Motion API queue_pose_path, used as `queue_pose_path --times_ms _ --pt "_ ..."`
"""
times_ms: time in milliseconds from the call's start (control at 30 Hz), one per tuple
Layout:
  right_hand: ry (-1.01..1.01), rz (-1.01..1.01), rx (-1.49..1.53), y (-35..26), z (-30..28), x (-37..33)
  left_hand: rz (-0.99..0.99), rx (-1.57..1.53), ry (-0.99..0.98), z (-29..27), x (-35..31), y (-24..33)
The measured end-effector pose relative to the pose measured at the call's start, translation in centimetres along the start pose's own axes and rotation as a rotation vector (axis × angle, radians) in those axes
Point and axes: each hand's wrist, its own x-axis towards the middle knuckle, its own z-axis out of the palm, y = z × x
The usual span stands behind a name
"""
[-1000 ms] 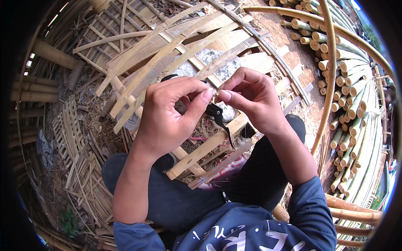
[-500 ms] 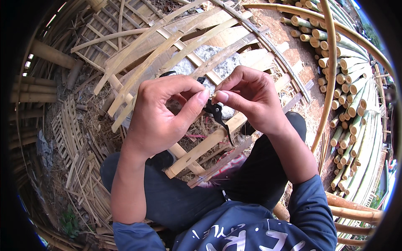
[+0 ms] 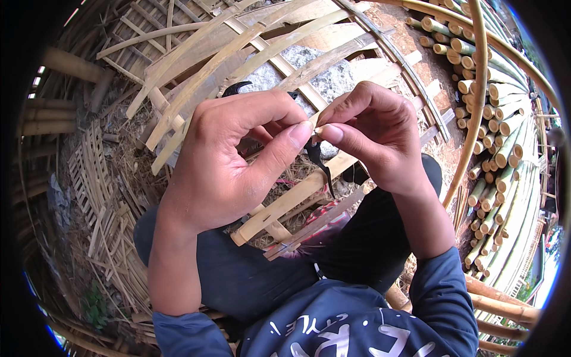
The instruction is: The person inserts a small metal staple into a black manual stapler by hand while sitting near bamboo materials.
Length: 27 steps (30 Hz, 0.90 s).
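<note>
Both of my hands are raised close together over the bamboo frame, thumbs and forefingers pinched. Between the fingertips is a tiny pale piece, too small to name. My left hand is closed at one side of it, my right hand at the other, their tips almost touching. Behind and below them shows a black tool part with a curved lever, mostly hidden by my hands. A black hooked piece sticks out beyond the left knuckles; whether it belongs to the same tool, I cannot tell.
Crossed bamboo slats lie in front of my folded legs, with a grey rock under them. Stacked bamboo poles fill the right side. A curved bamboo strip rises before them. Woven slats and scraps lie at left.
Both hands have shifted slightly to the right in the picture, still pinched together. More of the black hooked piece shows beyond my left hand.
</note>
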Motion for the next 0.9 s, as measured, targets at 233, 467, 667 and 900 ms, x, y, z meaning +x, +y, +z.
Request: queue_pose_path --times_ms 233,467,667,900 --pt "0.001 -0.008 0.076 0.0 0.5 -0.3 0.060 0.025 -0.010 -0.1 -0.4 0.0" --pt "0.038 0.032 0.028 0.2 -0.5 0.2 0.068 0.182 0.114 0.9 0.1 -0.4" --pt "-0.135 -0.049 0.296 2.4 -0.7 2.7 0.105 0.102 0.157 -1.7 0.1 -2.2" --pt "-0.092 0.069 0.344 2.0 0.1 1.9 0.094 0.082 0.166 -1.4 -0.1 -2.6"
